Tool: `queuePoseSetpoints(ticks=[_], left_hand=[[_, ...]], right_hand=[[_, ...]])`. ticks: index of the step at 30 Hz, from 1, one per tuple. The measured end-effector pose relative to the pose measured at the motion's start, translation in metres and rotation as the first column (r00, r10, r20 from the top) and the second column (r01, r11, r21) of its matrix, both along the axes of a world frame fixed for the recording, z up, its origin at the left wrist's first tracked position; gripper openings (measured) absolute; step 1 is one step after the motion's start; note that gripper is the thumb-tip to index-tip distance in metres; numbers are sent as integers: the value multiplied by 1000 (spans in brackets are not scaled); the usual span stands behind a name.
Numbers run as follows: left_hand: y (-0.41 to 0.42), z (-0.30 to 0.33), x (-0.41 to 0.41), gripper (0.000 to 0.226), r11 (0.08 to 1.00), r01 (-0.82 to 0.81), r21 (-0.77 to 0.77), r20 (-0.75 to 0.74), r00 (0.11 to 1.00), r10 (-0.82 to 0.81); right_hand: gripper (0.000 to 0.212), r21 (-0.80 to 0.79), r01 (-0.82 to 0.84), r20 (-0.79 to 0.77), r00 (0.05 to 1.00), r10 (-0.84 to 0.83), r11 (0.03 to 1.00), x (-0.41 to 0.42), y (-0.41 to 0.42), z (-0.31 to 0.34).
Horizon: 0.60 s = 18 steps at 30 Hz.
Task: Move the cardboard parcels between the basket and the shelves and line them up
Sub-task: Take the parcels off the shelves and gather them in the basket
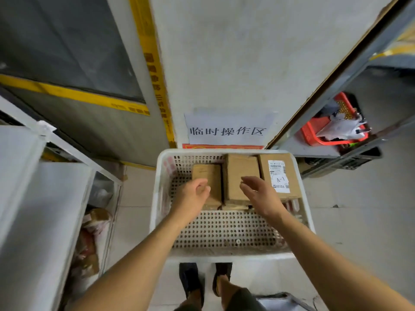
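Three cardboard parcels stand side by side against the far wall of the white perforated basket, all beyond the two hands. Left hand hovers with fingers loosely curled and holding nothing, just over the near end of the small left parcel, which sits lowest of the three. Between the hands rises the taller middle parcel, its near face just ahead of both sets of fingertips; a flatter piece of cardboard seems to lie under it, though that is hard to make out. Right hand is likewise relaxed and empty, fingers half bent, and past its outer side lies the labelled parcel marked A-1. Judging by size and crisp edges, these boxes look light and stiff, not fragile, with plain dry card that should not slip. A palm on each side of the middle parcel would likely lift it cleanly; the small one suits a single-hand grasp across its width
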<state>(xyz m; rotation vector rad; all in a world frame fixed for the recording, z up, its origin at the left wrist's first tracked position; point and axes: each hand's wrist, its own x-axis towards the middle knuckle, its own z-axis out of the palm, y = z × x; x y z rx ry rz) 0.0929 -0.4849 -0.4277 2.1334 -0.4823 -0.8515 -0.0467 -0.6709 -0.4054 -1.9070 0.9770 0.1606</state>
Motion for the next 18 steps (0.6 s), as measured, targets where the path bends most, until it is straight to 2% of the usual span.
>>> queuePoseSetpoints(ticks=[5, 8, 13, 18], left_hand=[[71, 65, 22, 31, 989, -150, 16, 246, 959, 141], [118, 99, 29, 32, 964, -267, 14, 313, 916, 250], [190, 146, 31, 31, 864, -503, 32, 451, 778, 437], [254, 189, 7, 32, 686, -728, 14, 514, 594, 619]], right_hand=[[34, -79, -234, 109, 964, 241, 969, 50, 47, 59], [34, -174, -384, 164, 897, 411, 907, 91, 78, 82], [22, -280, -633, 172, 707, 686, 722, 158, 134, 122], [34, -291, -776, 246, 504, 828, 559, 193, 205, 160]])
